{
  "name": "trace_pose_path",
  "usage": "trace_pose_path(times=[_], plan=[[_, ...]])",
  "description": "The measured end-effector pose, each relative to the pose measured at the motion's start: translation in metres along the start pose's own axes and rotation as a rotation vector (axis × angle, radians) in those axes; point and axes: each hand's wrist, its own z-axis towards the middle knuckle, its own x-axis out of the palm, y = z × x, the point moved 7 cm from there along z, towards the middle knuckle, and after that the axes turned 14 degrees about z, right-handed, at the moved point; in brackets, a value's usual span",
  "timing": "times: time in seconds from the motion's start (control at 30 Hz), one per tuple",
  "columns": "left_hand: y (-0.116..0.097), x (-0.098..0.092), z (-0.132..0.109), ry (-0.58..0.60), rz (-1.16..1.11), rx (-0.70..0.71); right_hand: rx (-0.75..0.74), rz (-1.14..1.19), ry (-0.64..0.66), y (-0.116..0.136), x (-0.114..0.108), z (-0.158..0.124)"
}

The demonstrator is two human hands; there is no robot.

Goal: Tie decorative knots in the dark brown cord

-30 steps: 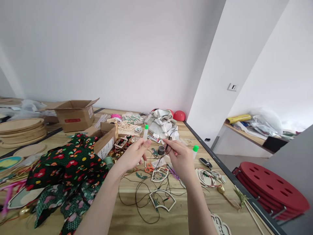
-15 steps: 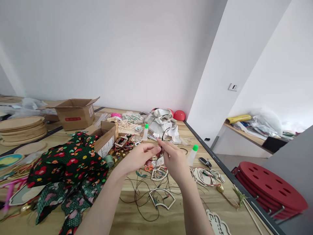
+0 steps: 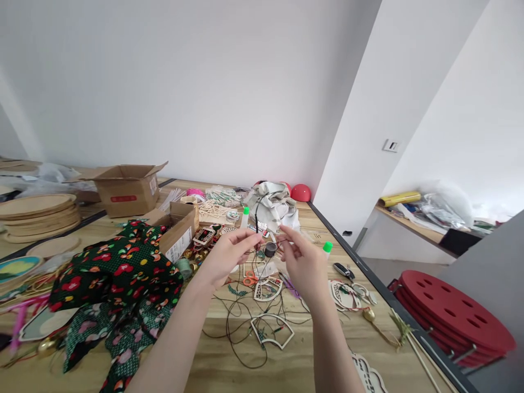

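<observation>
My left hand [image 3: 231, 254] pinches a thin black cord [image 3: 257, 215] between thumb and forefinger; a thicker, knotted-looking length of it sticks up above the fingertips. A strand of the cord runs across to my right hand [image 3: 305, 267], whose thumb and fingers close on it, with the forefinger stretched out. Loose cord hangs below and lies in loops on the table. Under the hands are a dark spool [image 3: 270, 250], orange-handled scissors [image 3: 249, 279], a cut-out wooden fan piece [image 3: 267, 298] and a fan-shaped wooden frame [image 3: 288, 339].
Dark floral fabric [image 3: 118, 265] and an open cardboard box [image 3: 126, 191] lie to the left. A green-capped bottle [image 3: 327, 248] and a car key [image 3: 343, 271] are at the right. Grey cloth [image 3: 274, 204] is heaped at the back; red stools [image 3: 454, 311] stand beside the table.
My hands have moved apart from close together, drawing the strand between them. The thicker cord length now stands up by my left hand, and the dark spool has come into sight.
</observation>
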Motion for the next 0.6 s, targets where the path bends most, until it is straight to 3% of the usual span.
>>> trace_pose_path(times=[0.1,0.2,0.4,0.6], plan=[[0.002,-0.011,0.001,-0.079,-0.052,-0.001,0.134,-0.151,-0.052,-0.019,-0.016,0.003],[0.002,-0.016,0.000,-0.101,-0.061,0.002,0.282,-0.151,0.061,-0.030,-0.014,0.002],[0.001,-0.009,0.000,-0.065,-0.024,0.006,0.484,0.482,0.361,-0.010,0.042,-0.017],[-0.008,-0.002,-0.003,-0.063,-0.061,0.014,0.519,0.828,0.315,0.001,0.065,-0.021]])
